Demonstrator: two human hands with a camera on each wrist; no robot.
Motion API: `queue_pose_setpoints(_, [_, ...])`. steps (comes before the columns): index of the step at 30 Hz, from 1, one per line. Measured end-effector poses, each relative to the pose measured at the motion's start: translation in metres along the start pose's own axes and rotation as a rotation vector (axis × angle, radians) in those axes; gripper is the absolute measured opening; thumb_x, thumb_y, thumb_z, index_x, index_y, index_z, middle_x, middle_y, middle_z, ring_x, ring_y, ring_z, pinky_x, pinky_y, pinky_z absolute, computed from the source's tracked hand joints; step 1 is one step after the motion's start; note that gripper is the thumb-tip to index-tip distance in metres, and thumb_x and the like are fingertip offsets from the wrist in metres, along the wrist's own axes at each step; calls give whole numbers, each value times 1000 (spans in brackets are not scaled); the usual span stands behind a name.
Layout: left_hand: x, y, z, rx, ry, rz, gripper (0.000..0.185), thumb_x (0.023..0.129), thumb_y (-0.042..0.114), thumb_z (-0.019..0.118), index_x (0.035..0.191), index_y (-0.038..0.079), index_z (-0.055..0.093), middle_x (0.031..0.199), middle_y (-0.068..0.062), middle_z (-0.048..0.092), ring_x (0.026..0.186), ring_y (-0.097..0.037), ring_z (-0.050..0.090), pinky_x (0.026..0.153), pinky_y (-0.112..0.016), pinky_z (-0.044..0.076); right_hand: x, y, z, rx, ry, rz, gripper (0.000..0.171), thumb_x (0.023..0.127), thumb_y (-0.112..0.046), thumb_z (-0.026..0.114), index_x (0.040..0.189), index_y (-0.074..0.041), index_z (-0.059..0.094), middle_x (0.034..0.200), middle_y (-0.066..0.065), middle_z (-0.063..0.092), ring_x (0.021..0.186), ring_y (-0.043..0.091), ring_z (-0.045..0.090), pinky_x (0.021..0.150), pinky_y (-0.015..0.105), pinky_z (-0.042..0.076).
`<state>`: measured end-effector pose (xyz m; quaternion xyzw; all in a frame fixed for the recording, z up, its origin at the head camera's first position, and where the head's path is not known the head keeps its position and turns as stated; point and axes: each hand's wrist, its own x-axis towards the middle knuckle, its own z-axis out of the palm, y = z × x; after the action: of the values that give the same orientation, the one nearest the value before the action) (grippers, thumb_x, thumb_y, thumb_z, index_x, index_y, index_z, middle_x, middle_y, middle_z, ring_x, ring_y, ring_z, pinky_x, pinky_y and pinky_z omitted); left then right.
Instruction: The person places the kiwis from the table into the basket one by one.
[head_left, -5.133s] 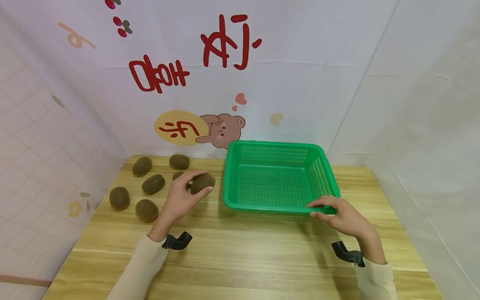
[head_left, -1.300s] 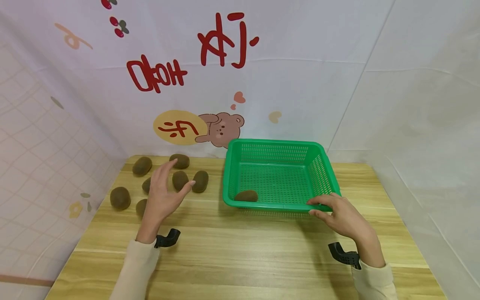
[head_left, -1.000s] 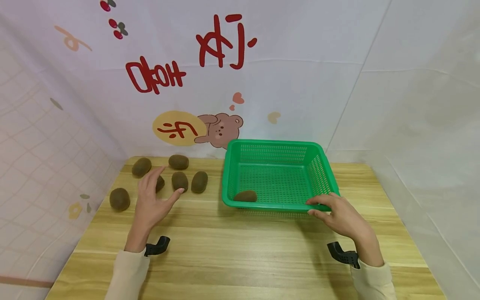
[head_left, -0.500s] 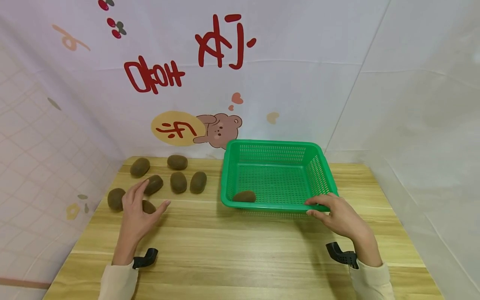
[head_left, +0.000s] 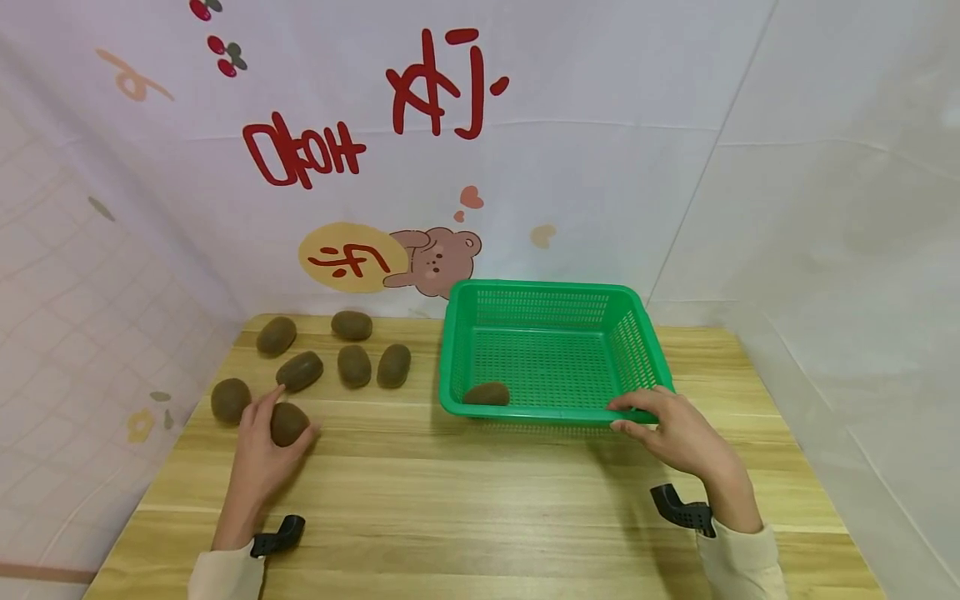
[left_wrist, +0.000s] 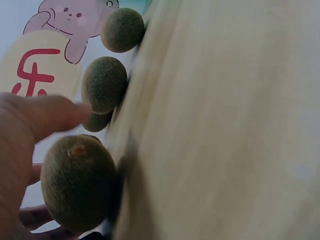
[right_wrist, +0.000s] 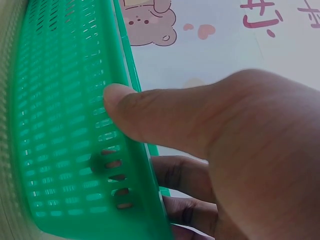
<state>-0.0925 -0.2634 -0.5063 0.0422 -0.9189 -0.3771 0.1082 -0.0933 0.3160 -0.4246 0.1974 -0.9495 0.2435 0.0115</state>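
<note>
My left hand (head_left: 262,440) grips a brown kiwi (head_left: 289,423) on the wooden table at the near left, index finger over it and thumb beside it. The left wrist view shows that kiwi (left_wrist: 77,182) against my left hand (left_wrist: 20,140), with fingers above and below it. My right hand (head_left: 647,417) pinches the near right rim of the green mesh basket (head_left: 555,287). In the right wrist view my right hand (right_wrist: 210,150) has its thumb on the outer wall of the basket (right_wrist: 65,125) and its fingers inside. One kiwi (head_left: 487,393) lies in the basket's near left corner.
Several more kiwis lie on the table left of the basket, among them one (head_left: 230,400) just left of my left hand and a row (head_left: 354,366) further back. A white backdrop with red lettering closes off the back and sides.
The kiwi my left hand held earlier now lies in the basket. That hand has drawn back from over the kiwi group to the near left and closed round another. My right hand has stayed on the rim.
</note>
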Motion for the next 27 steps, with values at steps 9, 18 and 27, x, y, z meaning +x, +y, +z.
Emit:
queue_pose_setpoints(9, [-3, -7, 2, -12, 64, 11, 64, 85, 16, 84, 140, 1, 56, 140, -30, 47, 123, -52, 49, 97, -70, 41, 0, -1, -1, 20, -5, 5, 25, 92, -19, 78, 116, -18, 77, 114, -2, 75, 105, 24, 63, 86, 49, 54])
queue_pose_setpoints(18, [-3, -5, 1, -32, 70, -7, 59, 84, 19, 85, 136, 3, 61, 139, -27, 50, 122, -52, 51, 96, -69, 43, 0, 1, 1, 21, 7, -7, 24, 91, -18, 78, 114, -22, 77, 111, -3, 75, 103, 22, 62, 85, 48, 54])
queue_pose_setpoints(27, [-2, 0, 2, -13, 90, -10, 57, 83, 20, 86, 135, 7, 65, 136, -21, 55, 114, -40, 58, 87, -44, 48, 0, 1, 1, 21, 10, -6, 23, 91, -18, 78, 114, -22, 77, 111, -4, 75, 102, 22, 61, 84, 47, 54])
